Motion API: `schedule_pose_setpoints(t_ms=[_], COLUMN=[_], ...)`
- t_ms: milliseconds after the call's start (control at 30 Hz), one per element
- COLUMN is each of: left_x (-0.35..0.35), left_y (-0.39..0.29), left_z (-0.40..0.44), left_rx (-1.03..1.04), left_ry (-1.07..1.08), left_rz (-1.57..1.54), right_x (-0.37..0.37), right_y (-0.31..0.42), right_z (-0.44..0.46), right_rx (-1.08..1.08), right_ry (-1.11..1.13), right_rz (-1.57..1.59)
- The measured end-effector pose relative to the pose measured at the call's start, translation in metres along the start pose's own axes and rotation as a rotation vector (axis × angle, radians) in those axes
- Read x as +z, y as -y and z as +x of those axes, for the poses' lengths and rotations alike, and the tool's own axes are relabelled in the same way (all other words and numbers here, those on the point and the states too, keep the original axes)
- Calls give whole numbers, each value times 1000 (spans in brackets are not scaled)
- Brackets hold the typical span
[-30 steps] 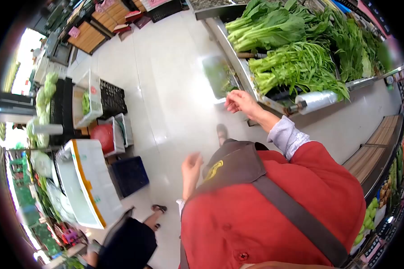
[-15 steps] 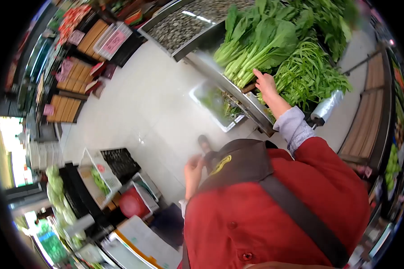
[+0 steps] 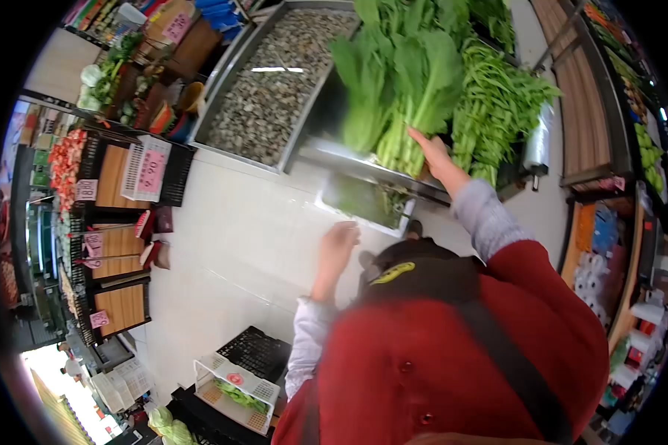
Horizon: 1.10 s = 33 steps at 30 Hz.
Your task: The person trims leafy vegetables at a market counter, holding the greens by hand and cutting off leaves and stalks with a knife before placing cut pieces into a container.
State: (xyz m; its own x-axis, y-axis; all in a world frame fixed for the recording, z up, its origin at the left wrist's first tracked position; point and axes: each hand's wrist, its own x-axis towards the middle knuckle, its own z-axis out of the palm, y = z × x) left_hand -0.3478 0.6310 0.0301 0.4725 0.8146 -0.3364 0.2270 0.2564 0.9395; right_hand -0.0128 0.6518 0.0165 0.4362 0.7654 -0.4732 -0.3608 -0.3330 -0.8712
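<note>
My right hand (image 3: 433,154) reaches to the root ends of the long-stalked leafy greens (image 3: 416,96) in the metal display. Its index finger is stretched out against the pale stalks, and the other fingers are partly hidden. To its right lies a heap of thin-leaved greens (image 3: 493,104). My left hand (image 3: 339,252) hangs above the tiled floor, a little blurred, with loosely bent fingers and nothing visible in them. Just past it, on the floor, stands a white tub (image 3: 364,204) with some greens inside.
A metal tray of shellfish (image 3: 267,89) adjoins the greens on the left. A plastic roll (image 3: 539,141) hangs at the display's right end. Crates with price signs (image 3: 150,172) line the left side. A white crate (image 3: 237,389) and a black crate (image 3: 256,352) stand below.
My view has turned and the display sits more level. My right hand stays by the stalk ends, while my left hand has come forward toward the white tub.
</note>
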Motion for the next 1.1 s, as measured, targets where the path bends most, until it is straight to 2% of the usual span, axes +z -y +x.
schedule_pose_setpoints(t_ms=[33,67,100,133,167,267,300,333,367,467,500,567,633,700,733,767,833,867,933,1033,1100], left_x=[11,27,35,47,59,89,98,106,113,131,132,133,132,129,131,131,128,127,124,125,126], left_y=[-14,-25,-38,-41,-47,-74,-74,-70,-71,-71,-67,-56,-52,-51,-72,-74,-65,-65,-48,-51,-58], left_z=[15,34,46,61,71,105,117,128,138,166,173,188,200,206,198,199,210,213,231,239,241], left_rx=[26,82,227,139,205,153,197,235,240,424,424,263,325,377,322,300,315,194,228,215,173], left_ry=[10,24,36,72,43,62,14,-29,-19,-98,-61,-45,20,53,112,172,163,173,199,251,298], left_rz=[34,89,326,207,279,250,365,476,480,491,495,456,427,521,593,495,546,455,516,504,498], right_x=[7,-8,-15,-21,-26,-30,-34,-23,-24,-22,-24,-26,-30,-32,-28,-23,-19,-22,-29,-43,-49], right_y=[23,16,11,4,-2,-13,-20,20,19,42,41,35,11,-6,20,52,22,6,-5,-7,8], right_z=[-12,7,15,23,28,43,47,7,6,-9,-7,-2,17,24,-7,-39,-30,-30,-42,-66,-89], right_rx=[45,33,11,-23,-30,-14,-16,-31,-43,-5,23,130,70,-141,-199,-264,-182,-230,-272,-282,-236], right_ry=[-99,-67,-31,-17,-35,-108,-90,-14,32,21,59,27,-59,-65,-121,-172,-343,-354,-384,-316,-358], right_rz=[-76,-53,-54,-1,-18,-109,-97,-46,20,-62,-35,-44,-159,-172,-132,-100,-158,-110,-65,-53,-225])
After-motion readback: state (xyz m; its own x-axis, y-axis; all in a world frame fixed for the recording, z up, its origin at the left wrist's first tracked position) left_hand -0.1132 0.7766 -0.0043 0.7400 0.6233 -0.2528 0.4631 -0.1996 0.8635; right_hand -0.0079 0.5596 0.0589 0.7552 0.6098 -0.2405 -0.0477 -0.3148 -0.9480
